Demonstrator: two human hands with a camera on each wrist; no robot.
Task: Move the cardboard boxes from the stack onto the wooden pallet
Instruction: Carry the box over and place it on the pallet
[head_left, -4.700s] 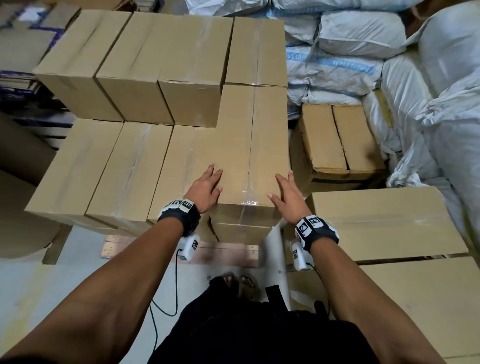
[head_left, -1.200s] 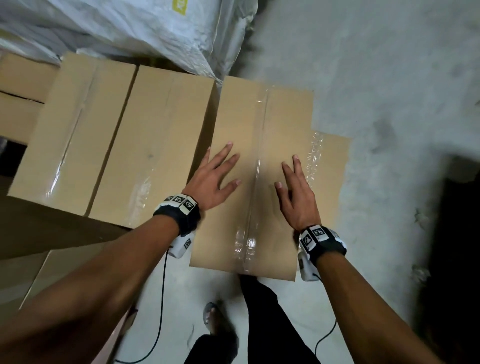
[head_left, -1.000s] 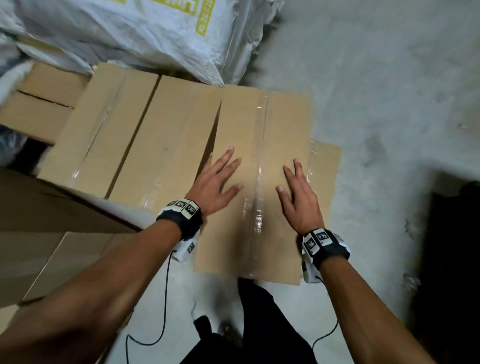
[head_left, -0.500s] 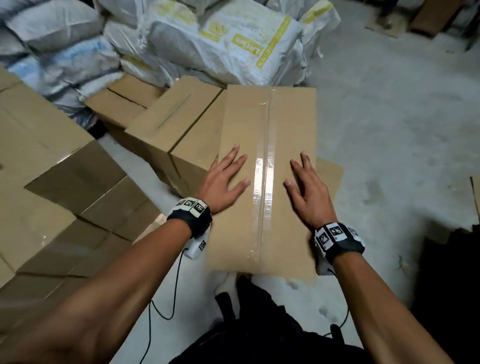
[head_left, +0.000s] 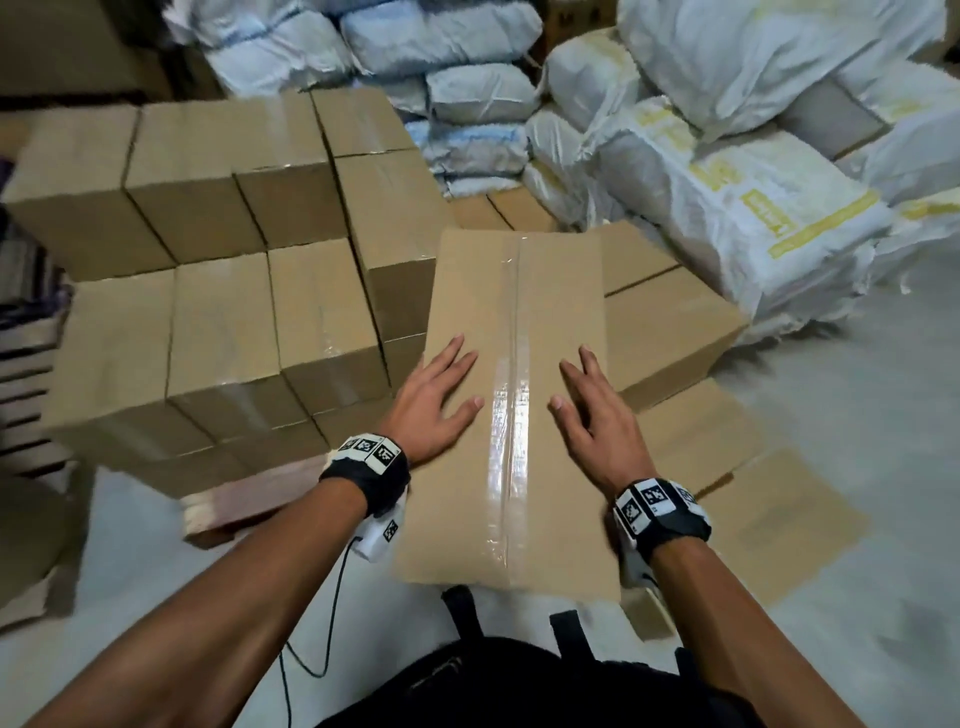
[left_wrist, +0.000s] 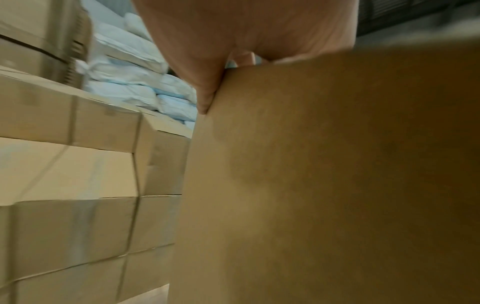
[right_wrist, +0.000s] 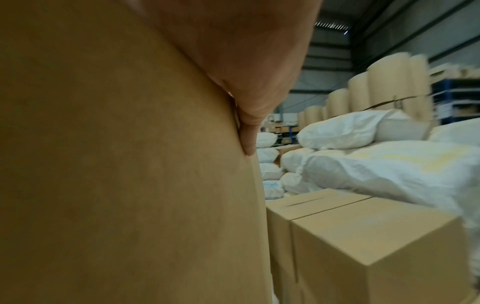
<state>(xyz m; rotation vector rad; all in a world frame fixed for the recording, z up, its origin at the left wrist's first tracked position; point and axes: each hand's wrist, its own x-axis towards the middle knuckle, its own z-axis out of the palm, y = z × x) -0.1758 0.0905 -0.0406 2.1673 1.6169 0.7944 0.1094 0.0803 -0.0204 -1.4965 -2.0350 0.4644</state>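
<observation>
— Where is the box?

— I have the cardboard box (head_left: 511, 405) up between both hands, its taped seam running away from me. It hangs in front of my body, to the right of the boxes already stacked on the wooden pallet (head_left: 234, 506) and above the low boxes (head_left: 670, 327) beside the white sacks (head_left: 727, 208).

— And the hands?

— My left hand (head_left: 434, 402) lies flat on the top face, fingers straight and spread, left of the tape. My right hand (head_left: 597, 415) does the same on the right of it. In the wrist views each palm presses against the box's upper edge; I see no finger curled round it.

— The pallet load?

— The stacked boxes (head_left: 218, 270) stand in rows, the back rows higher than the front.
</observation>
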